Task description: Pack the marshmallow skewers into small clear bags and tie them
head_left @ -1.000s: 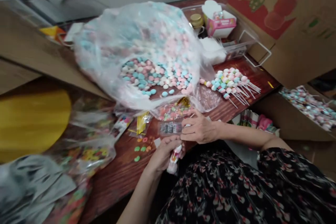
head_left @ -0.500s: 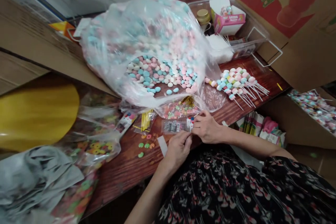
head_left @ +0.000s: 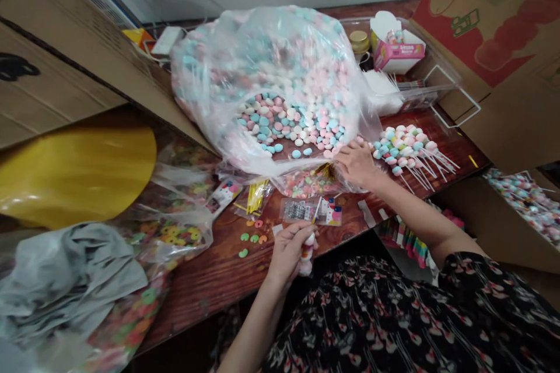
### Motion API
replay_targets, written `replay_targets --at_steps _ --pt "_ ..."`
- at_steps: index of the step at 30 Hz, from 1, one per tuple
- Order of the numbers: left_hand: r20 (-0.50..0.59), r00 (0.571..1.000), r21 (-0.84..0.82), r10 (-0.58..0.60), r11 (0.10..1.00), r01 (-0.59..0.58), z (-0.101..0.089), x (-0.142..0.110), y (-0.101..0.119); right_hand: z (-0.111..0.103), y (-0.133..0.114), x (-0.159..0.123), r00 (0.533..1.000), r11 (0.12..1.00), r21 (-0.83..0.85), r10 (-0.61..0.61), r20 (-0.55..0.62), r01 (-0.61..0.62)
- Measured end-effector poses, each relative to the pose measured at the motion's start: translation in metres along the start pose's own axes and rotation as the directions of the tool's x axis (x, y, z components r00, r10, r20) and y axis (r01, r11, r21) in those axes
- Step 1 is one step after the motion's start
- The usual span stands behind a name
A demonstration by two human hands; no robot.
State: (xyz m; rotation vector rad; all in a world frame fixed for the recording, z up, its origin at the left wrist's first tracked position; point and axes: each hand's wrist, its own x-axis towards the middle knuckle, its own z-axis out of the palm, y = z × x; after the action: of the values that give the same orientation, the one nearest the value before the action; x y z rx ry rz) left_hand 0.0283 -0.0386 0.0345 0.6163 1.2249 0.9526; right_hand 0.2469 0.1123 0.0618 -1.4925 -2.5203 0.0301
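Note:
My left hand (head_left: 286, 247), low at the table's front edge, is closed on a candy skewer (head_left: 307, 253). Its white stick points up past my thumb, and the pink and white candies hang below, partly hidden by my fingers. My right hand (head_left: 356, 163) reaches to the front lip of a big clear bag of pastel candies (head_left: 262, 58). Its bent fingers meet beside a bundle of gold twist ties (head_left: 326, 171); what is between the fingertips is hidden. Between the hands lies a stack of printed clear packets (head_left: 301, 210).
Finished-looking candy skewers (head_left: 406, 148) lie right of the bag. Loose candy rings (head_left: 254, 238) and yellow strips (head_left: 257, 197) lie left of the packets. Cardboard boxes (head_left: 490, 87) flank the table, with a clear bin (head_left: 433, 84) behind and grey cloth (head_left: 74, 285) at left.
My hands were together over the packets; now they are apart. The right has moved up to the twist ties, while the left shows the skewer. The camera view has shifted left.

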Motion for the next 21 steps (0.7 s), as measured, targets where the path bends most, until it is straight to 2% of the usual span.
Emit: replay_targets --at_steps 5,11,16,21 --pt "-0.004 1.000 -0.049 -0.005 0.999 0.005 -0.001 -0.001 -0.004 0.003 -0.007 0.012 0.994 0.995 -0.095 -0.017 0.107 0.028" --pt "0.020 1.000 -0.024 -0.014 1.000 0.014 -0.003 -0.001 -0.010 0.007 -0.004 0.016 0.991 0.995 -0.087 -0.027 0.130 0.039" --pt "0.043 0.999 -0.032 -0.016 0.999 0.018 0.000 0.001 -0.011 0.010 0.000 0.016 0.995 0.999 -0.029 -0.042 0.094 0.045" --pt "0.037 0.998 -0.097 -0.041 0.994 0.044 0.005 0.006 0.001 0.014 0.003 0.009 0.999 0.998 0.051 -0.043 -0.027 0.044"
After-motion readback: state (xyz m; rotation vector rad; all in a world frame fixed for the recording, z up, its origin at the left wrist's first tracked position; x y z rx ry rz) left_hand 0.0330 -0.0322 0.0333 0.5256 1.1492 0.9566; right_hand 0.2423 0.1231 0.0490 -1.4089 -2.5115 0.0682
